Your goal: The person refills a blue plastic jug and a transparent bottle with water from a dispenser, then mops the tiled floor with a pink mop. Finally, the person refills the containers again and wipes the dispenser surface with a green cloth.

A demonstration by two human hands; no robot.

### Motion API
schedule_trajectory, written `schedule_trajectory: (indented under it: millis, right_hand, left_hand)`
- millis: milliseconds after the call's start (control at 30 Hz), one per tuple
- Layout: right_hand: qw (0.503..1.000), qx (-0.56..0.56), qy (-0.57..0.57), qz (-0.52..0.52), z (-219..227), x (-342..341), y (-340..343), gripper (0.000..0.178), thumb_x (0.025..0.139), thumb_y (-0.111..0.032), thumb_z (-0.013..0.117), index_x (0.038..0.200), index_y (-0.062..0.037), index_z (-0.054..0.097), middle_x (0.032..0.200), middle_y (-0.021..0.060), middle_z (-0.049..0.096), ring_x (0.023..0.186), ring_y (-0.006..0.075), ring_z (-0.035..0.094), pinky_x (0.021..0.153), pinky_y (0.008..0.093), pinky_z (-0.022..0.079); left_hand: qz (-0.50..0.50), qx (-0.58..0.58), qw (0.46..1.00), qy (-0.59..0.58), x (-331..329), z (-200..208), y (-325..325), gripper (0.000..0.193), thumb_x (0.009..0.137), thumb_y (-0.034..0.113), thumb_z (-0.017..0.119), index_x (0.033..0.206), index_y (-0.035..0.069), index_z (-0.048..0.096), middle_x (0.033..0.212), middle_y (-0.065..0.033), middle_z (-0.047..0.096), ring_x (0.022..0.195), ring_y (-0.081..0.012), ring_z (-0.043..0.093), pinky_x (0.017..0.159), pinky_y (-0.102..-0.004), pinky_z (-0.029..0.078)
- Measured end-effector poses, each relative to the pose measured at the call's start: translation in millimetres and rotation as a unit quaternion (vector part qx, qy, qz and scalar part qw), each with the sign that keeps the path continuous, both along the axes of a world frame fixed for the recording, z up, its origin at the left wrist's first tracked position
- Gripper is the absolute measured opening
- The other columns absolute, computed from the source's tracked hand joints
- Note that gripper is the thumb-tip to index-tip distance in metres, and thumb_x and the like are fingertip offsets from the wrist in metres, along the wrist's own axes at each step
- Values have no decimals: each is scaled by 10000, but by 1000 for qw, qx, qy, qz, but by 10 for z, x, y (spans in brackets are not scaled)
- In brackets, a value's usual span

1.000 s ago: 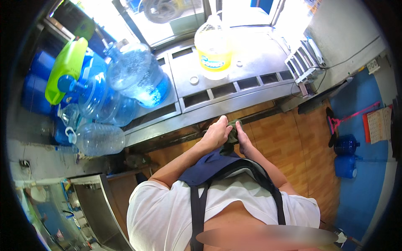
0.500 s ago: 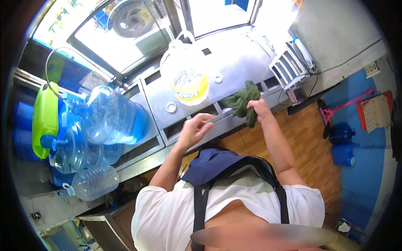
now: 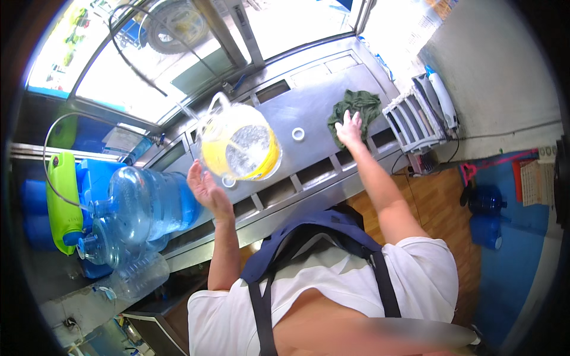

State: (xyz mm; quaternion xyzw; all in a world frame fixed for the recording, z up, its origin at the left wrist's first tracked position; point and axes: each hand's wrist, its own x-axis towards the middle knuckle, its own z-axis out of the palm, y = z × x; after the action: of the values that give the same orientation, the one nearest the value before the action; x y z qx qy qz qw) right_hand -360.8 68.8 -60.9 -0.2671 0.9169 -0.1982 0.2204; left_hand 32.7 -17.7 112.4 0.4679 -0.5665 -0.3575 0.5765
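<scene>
A clear plastic jug with a yellow band (image 3: 267, 160) and a handle stands on the metal counter (image 3: 317, 101), with bubbly clear liquid inside. My left hand (image 3: 211, 193) is raised beside the jug's lower left side, fingers stretched and holding nothing. Whether it touches the jug, I cannot tell. Farther right, a crumpled dark green cloth (image 3: 365, 107) lies on the counter. My right hand (image 3: 350, 127) rests over its near left part with fingers extended. One white ring-shaped cap (image 3: 298, 134) lies between jug and cloth; another white cap (image 3: 228, 181) is partly hidden by the jug.
Large blue-tinted water bottles (image 3: 160, 199) lie at the left, beside a lime-green container (image 3: 64, 202) and a clear bottle (image 3: 142, 274). Thin hoses (image 3: 133, 66) arch above. A grey slotted rack (image 3: 409, 124) stands at the counter's right end. Rectangular slots (image 3: 316, 173) line the near edge.
My right hand has carried the green cloth away from me onto the counter, and its grip has loosened. My left hand has moved left to the jug's side. The view has shifted.
</scene>
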Motion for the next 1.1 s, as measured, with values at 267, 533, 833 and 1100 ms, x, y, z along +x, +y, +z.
schedule_trajectory:
  millis: [267,533,833,1100]
  right_hand:
    - [981,126,144,32,-835,-687,-245,879,858,-773,445,1583,-368,159,1630,266,-63,1465,555,-33,1098,756,39]
    - [967,120,219,-39,-906,-3034,-1945,1057,693,-918,486,1566,-379,233,1590,353,51,1416,634,51,1066,775,88]
    - [853,-176,240,429,-1281,-1942,-3385,743,870,-443,617,1517,-180,364,1534,282,323,1455,475,228,1155,627,188]
    - [738,-240,-61,628,-1274,396,-3828,589,841,-128,548,1426,-91,490,1491,226,435,1441,361,327,1185,504,239]
  left_hand:
    - [98,-133,896,-412,-222,-251,-162,541,1068,323,352,1401,-99,411,1385,-194,493,1351,-297,439,1167,-429,296]
    - [219,74,973,20,-828,-9,-253,464,1037,237,447,1429,-8,426,1402,-151,488,1282,-289,501,1093,-412,408]
    - [188,73,975,91,-744,-10,-210,563,1018,471,413,1383,46,476,1359,-126,539,1289,-284,497,1127,-482,350]
    - [220,83,967,97,-545,-96,-135,569,1024,414,373,1421,12,440,1441,-157,483,1368,-308,430,1179,-492,279]
